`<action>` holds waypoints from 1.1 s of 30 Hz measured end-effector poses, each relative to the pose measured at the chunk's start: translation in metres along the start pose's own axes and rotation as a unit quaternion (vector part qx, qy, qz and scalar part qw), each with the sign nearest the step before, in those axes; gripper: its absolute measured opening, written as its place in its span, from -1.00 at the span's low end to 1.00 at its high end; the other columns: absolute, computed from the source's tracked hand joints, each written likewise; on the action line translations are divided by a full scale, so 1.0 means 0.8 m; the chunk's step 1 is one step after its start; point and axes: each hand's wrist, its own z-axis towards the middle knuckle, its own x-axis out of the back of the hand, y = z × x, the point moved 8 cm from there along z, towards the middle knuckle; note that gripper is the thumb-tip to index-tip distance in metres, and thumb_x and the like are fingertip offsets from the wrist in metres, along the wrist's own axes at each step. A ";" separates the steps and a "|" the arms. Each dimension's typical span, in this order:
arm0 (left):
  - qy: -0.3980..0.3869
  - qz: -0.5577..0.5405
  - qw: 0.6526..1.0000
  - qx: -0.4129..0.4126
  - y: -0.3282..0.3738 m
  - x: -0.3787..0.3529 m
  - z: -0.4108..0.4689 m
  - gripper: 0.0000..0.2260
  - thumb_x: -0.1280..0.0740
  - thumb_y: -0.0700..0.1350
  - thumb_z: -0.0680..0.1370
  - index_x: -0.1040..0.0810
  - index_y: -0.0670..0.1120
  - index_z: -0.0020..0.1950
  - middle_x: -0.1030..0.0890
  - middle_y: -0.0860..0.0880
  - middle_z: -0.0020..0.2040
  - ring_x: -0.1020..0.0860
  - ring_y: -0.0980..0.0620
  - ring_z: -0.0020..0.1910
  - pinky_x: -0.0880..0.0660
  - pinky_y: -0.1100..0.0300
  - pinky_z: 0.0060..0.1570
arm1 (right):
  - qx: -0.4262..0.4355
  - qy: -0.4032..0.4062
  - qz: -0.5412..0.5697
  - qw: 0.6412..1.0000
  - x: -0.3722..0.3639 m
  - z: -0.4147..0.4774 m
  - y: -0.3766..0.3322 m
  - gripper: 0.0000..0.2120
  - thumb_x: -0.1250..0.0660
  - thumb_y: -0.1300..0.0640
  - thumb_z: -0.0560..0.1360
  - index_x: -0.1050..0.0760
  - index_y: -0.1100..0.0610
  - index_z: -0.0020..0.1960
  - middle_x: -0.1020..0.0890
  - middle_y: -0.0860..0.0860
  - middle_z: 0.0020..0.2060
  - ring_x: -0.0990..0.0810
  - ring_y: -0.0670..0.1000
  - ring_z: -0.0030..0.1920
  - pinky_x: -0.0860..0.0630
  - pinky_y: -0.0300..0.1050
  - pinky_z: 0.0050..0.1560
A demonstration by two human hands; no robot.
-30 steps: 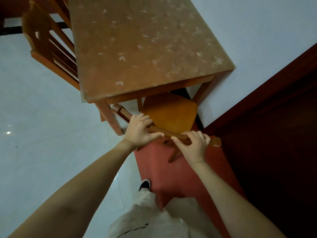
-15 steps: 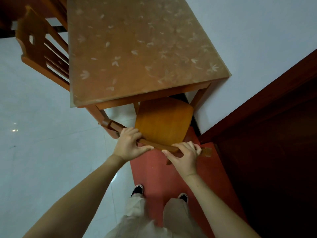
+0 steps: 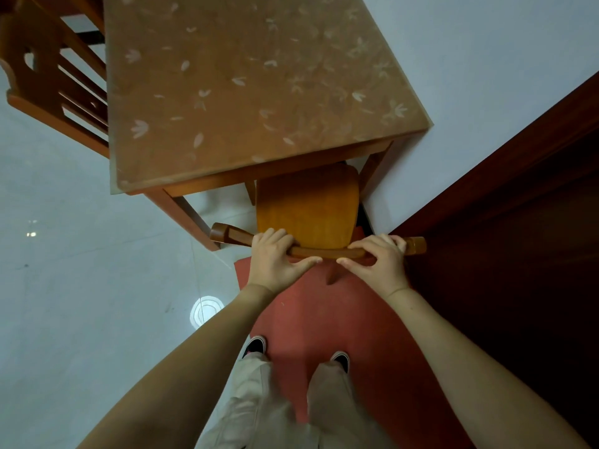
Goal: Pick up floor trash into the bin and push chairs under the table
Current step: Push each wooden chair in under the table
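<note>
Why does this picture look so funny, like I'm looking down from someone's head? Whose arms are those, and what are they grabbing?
The camera sits on a person's head, looking down, so you see their own arms and shoes. The left hand and right hand both grip the top rail of a wooden chair. Its seat is partly under the table, which has a flowery cover and nothing on it. The person stands on a red mat. Another chair is at the table's left side.

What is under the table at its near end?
The front of the wooden chair's seat sits under the table; both hands, left hand and right hand, grip its top rail. Anything farther under is hidden.
</note>
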 end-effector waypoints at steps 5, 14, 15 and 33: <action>0.006 0.010 0.999 0.037 0.030 -0.026 0.017 -0.46 -0.26 0.47 0.35 -0.53 -0.02 -0.27 -0.42 0.09 -0.30 -0.36 0.07 -0.22 -0.14 0.17 -0.13 | -0.001 -0.060 0.022 0.998 0.021 0.032 0.038 -0.50 -0.31 -0.43 0.27 -0.67 -0.07 -0.08 -0.58 -0.23 -0.15 -0.49 -0.11 0.02 -0.05 -0.17 0.22; 0.001 0.051 0.994 0.094 0.076 -0.068 0.047 -0.45 -0.21 0.51 0.34 -0.49 0.01 -0.27 -0.42 0.12 -0.28 -0.34 0.09 -0.20 -0.14 0.16 -0.15 | 0.055 -0.097 0.023 0.994 0.053 0.077 0.093 -0.52 -0.27 -0.44 0.30 -0.66 -0.09 -0.10 -0.61 -0.21 -0.17 -0.49 -0.09 0.01 -0.04 -0.18 0.15; -0.009 0.053 0.994 0.099 0.080 -0.072 0.051 -0.45 -0.20 0.51 0.34 -0.49 0.01 -0.26 -0.42 0.12 -0.27 -0.34 0.09 -0.19 -0.16 0.15 -0.15 | 0.061 -0.101 0.023 0.993 0.057 0.081 0.097 -0.53 -0.28 -0.44 0.30 -0.66 -0.10 -0.10 -0.60 -0.21 -0.17 -0.49 -0.09 0.01 -0.03 -0.19 0.15; -0.014 0.012 0.991 0.131 0.067 -0.041 0.041 -0.60 -0.42 0.29 0.37 -0.58 -0.05 -0.16 -0.55 0.06 -0.26 -0.46 0.11 -0.23 -0.46 0.13 -0.27 | 0.008 -0.107 0.152 0.983 0.047 0.075 0.101 -0.79 -0.52 -0.15 0.35 -0.69 -0.10 -0.07 -0.63 -0.22 -0.19 -0.47 -0.09 -0.03 -0.45 0.09 0.11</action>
